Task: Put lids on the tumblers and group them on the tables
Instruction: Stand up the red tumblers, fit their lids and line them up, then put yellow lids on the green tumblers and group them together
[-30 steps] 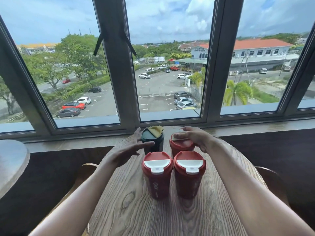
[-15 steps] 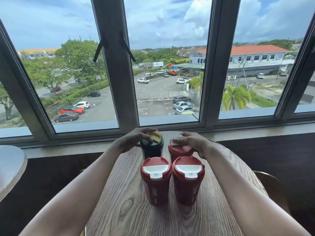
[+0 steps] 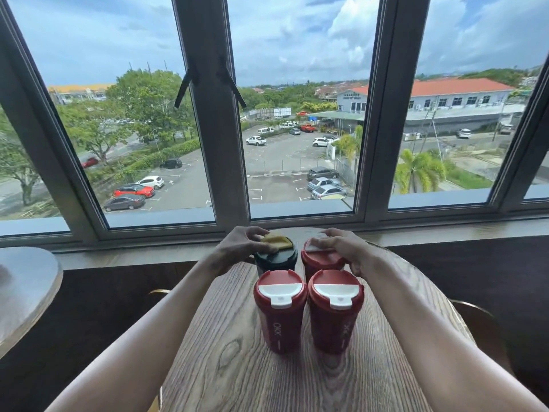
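Several lidded tumblers stand close together on a round wooden table (image 3: 237, 376). In front are two red tumblers with red-and-white lids, one on the left (image 3: 280, 310) and one on the right (image 3: 335, 309). Behind them stand a dark green tumbler (image 3: 276, 260) with a yellow flap on its lid and a third red tumbler (image 3: 319, 260). My left hand (image 3: 242, 245) grips the green tumbler's lid from the left. My right hand (image 3: 344, 248) rests curled over the back red tumbler's lid.
A window sill (image 3: 445, 233) and large window panes run right behind the table. A second round table (image 3: 26, 286) shows at the left edge. Curved chair backs sit low at the left (image 3: 159, 292) and right (image 3: 481, 316) of my table.
My left hand moved from beside the green tumbler up onto its lid and closed on it. My right hand stayed on the back red tumbler's lid.
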Motion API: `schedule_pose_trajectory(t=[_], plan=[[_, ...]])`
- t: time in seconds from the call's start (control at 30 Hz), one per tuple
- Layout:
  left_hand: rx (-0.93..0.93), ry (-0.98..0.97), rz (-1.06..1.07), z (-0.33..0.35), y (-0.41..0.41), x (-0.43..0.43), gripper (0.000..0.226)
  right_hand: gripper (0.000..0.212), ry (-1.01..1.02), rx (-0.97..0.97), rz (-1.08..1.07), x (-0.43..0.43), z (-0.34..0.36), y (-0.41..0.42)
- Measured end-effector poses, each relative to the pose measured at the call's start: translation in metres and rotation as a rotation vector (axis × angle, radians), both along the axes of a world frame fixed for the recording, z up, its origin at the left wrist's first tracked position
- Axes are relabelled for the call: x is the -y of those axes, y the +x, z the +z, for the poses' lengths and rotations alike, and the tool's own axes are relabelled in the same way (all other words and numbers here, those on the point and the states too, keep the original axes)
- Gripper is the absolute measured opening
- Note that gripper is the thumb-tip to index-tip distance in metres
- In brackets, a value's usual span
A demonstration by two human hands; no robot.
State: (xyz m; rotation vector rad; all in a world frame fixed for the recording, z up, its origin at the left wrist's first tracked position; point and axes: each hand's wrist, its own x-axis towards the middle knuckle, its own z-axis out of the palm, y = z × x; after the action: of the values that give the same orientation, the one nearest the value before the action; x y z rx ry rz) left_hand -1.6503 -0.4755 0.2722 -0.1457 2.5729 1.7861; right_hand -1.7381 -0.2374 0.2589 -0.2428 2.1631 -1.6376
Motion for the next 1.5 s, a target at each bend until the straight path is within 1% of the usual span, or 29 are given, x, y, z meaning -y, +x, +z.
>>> schedule_pose_trajectory(t=[0.17,0.27,0.37,0.4,0.47,0.53,0.57,0.6,0.67,0.77,0.87,1.0,1.1,1.27,1.5], plan=[[-0.01,0.023,-0.015,-0.001,0.002,-0.004,0.03,0.011,-0.034,-0.029,-0.006,-0.002,0.003,0.007],[0.008,0.043,-0.021,-0.001,0.001,-0.006,0.026,0.008,-0.011,-0.061,-0.003,-0.005,0.006,0.011],[0.036,0.022,-0.044,0.001,0.001,-0.007,0.029,0.006,0.042,-0.095,0.002,-0.006,0.009,0.014],[0.047,0.008,-0.048,0.0,0.001,-0.006,0.033,0.007,0.059,-0.11,-0.002,-0.006,0.009,0.014],[0.06,-0.025,-0.054,0.0,0.002,-0.007,0.05,0.014,0.106,-0.148,-0.016,-0.004,0.01,0.015],[0.077,-0.064,-0.047,-0.002,0.004,-0.008,0.066,0.031,0.181,-0.199,-0.04,-0.003,0.011,0.016],[0.074,-0.087,-0.039,-0.003,0.006,-0.009,0.068,0.04,0.222,-0.237,-0.055,-0.004,0.012,0.018],[0.056,-0.109,-0.02,-0.003,0.008,-0.01,0.064,0.046,0.257,-0.289,-0.07,-0.005,0.016,0.021],[-0.04,-0.184,0.065,-0.004,0.011,-0.011,0.048,0.046,0.295,-0.432,-0.118,-0.006,0.024,0.028],[-0.222,-0.378,0.215,-0.002,0.023,-0.006,0.03,0.033,0.268,-0.65,-0.151,0.001,0.04,0.038],[-0.276,-0.485,0.327,0.005,0.046,0.004,0.017,0.023,0.235,-0.745,-0.053,0.022,0.056,0.053],[-0.262,-0.525,0.459,0.015,0.092,0.029,0.012,0.02,0.206,-0.778,0.118,0.072,0.071,0.08],[-0.228,-0.535,0.581,0.02,0.133,0.06,0.01,0.018,0.154,-0.762,0.225,0.119,0.077,0.111],[-0.172,-0.564,0.763,0.021,0.212,0.113,0.015,0.013,0.088,-0.703,0.433,0.205,0.07,0.173],[-0.049,-0.534,1.001,-0.005,0.318,0.19,0.018,0.01,-0.004,-0.62,0.653,0.318,0.045,0.255]])
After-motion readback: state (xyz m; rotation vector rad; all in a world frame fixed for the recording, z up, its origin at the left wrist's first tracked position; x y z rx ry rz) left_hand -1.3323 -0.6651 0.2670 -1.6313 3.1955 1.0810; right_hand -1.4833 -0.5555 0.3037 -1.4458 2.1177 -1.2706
